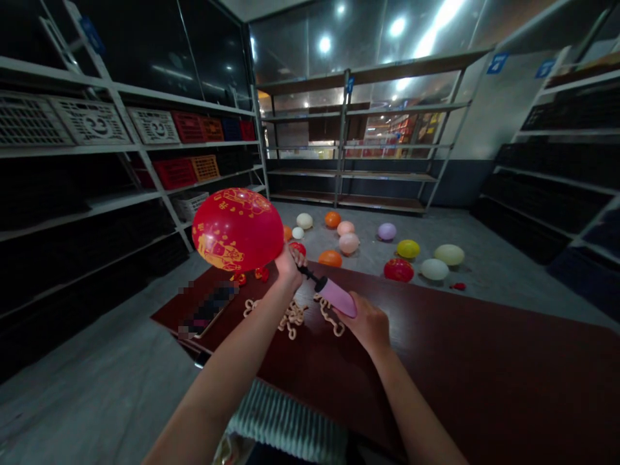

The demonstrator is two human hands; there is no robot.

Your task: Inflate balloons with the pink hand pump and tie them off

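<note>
**Q:** ok so what's up with that red balloon (237, 229)?

**A:** It's puffed up nice and round, with gold print all over it, and sits just above the near table's far edge. The left hand (289, 268) is closed around its neck, right at the black nozzle of a hand pump (336, 297). The fingers (298, 256) look pressed together there, but it's a bit dim and small, so I wouldn't swear to exactly how they sit.

**Q:** and the other hand?

**A:** The right hand (368, 325) is wrapped over the pump's pink barrel, gripping it, with the pump slanting up toward the balloon.

**Q:** what's on the table?

**A:** The dark red table (484, 368) has a tangle of pale twisted chains (292, 316) right under the hands, plus small red scraps (261, 274) beside the balloon. Further left there's a pixelated-out object (208, 310).

**Q:** and past that?

**A:** Loose balloons (346, 242) all over the concrete floor (145, 361) in orange, cream, lilac, yellow and red. Metal shelves (349, 174) stand behind them, and plastic crates (90, 121) sit on the shelving to the left.
</note>
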